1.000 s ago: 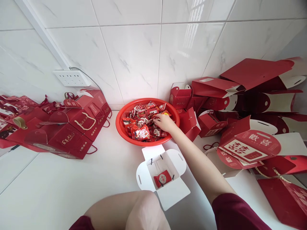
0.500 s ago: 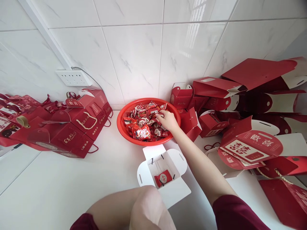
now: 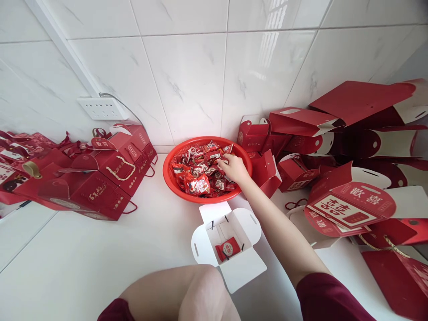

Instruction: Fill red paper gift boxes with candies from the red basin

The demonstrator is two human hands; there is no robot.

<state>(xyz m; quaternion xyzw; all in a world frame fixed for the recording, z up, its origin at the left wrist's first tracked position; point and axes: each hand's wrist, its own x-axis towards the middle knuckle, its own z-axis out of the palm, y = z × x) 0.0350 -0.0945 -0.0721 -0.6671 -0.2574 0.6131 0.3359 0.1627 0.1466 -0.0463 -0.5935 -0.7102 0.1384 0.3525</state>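
My right hand [image 3: 233, 168] reaches into a red plastic basket [image 3: 168, 185] full of small wrapped candies [image 3: 198, 185]. Its thumb and fingertips are pinched on a red candy packet at the right side of the pile. Below the basket stands an open white box [image 3: 230, 220], its flaps folded outward. A red wrapped packet [image 3: 228, 248] lies inside it. My left arm is bent at the bottom of the view, with the elbow near the box's lower flap; my left hand is out of sight.
Red gift boxes [image 3: 96, 187] with cord handles stand at the left. More red boxes [image 3: 357, 191], several with raised flaps, are heaped at the right. A power strip [image 3: 103, 108] is fixed to the tiled wall [image 3: 187, 84] behind the white table [image 3: 143, 240].
My bent left arm has shifted slightly down, uncovering more of the box's lower flap. My right hand stays at the same spot in the candies.
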